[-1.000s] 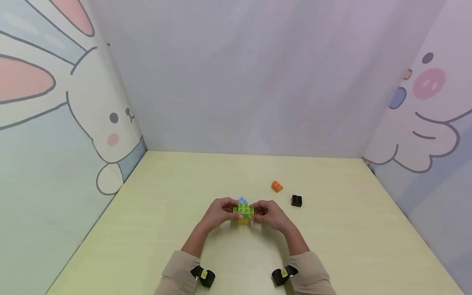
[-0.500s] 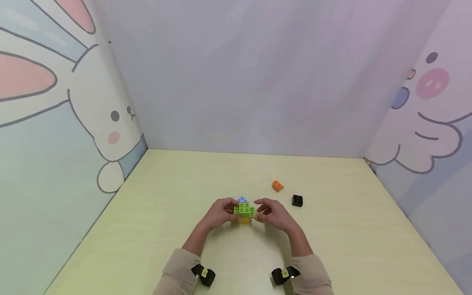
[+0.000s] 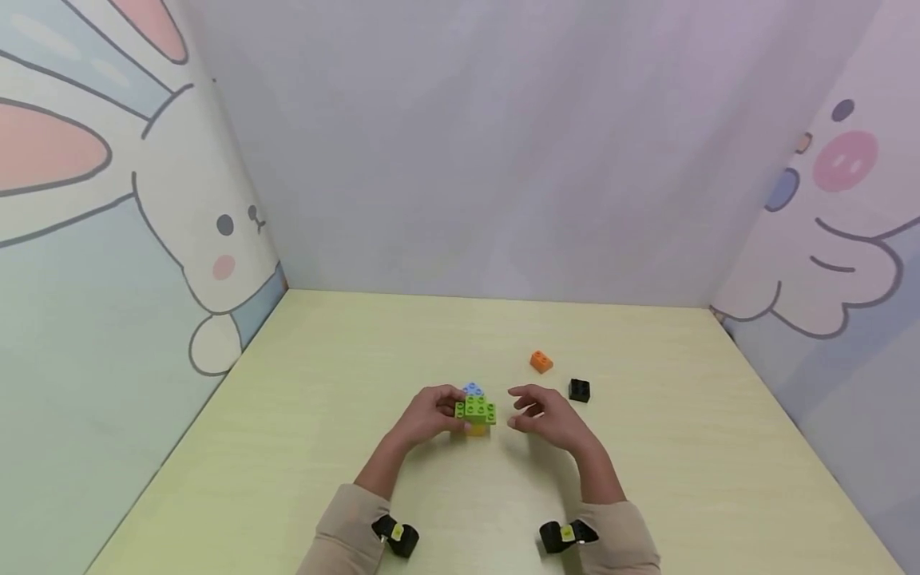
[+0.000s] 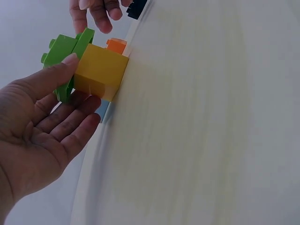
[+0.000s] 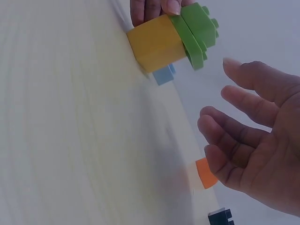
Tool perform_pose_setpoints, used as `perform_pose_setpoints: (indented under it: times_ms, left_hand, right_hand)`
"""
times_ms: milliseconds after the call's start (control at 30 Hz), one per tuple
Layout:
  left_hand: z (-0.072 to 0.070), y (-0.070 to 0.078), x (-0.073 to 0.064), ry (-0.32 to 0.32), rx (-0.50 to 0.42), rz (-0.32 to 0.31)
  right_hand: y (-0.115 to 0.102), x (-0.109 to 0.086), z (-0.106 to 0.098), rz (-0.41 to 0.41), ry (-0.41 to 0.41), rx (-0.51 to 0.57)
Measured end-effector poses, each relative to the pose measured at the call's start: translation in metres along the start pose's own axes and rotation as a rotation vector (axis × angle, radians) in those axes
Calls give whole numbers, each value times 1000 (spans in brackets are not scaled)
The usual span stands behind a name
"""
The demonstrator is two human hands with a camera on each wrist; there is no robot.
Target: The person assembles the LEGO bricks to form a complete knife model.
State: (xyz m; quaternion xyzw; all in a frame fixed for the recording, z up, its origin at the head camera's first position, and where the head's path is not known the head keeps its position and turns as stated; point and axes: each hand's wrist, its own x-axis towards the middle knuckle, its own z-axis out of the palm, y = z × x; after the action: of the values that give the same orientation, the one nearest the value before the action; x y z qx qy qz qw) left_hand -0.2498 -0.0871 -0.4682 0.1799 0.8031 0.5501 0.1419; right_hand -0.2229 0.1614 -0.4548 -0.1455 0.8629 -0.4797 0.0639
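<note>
A small stack of toy building bricks stands on the table, a yellow block (image 3: pixel 477 430) below and green studded bricks (image 3: pixel 476 409) on top. The wider lower green layer sticks out past the block on both sides. My left hand (image 3: pixel 426 415) holds the stack from its left; in the left wrist view the thumb lies against the green layer beside the yellow block (image 4: pixel 101 70). My right hand (image 3: pixel 552 418) is apart from the stack on its right, fingers loosely bent and holding nothing, as the right wrist view of that hand (image 5: pixel 262 136) confirms.
Just behind the stack is a light blue brick (image 3: pixel 473 389), partly hidden. An orange brick (image 3: pixel 541 362) lies farther back to the right, and a black brick (image 3: pixel 579 390) is beyond my right hand. Printed cloth walls (image 3: pixel 460 160) bound the table (image 3: pixel 359 343).
My right hand has let go of the green bricks and drawn away to the right. My left hand stays at the stack, which has hardly moved.
</note>
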Motion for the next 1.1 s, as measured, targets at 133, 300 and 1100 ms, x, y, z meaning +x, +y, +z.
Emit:
perform_pose_setpoints:
  times_ms: [133,300,1100]
  left_hand:
    - [-1,-1,-2,-10,-21,3]
    - [-3,-2,-3,-14,-33,5]
    - [-4,2,-8,-46,-64,-3]
  right_hand:
    - [4,-5,-6,35,23,-7]
    - [10,-11,-15,68,66,-29]
    - [38,-29,-62,82,227,-37]
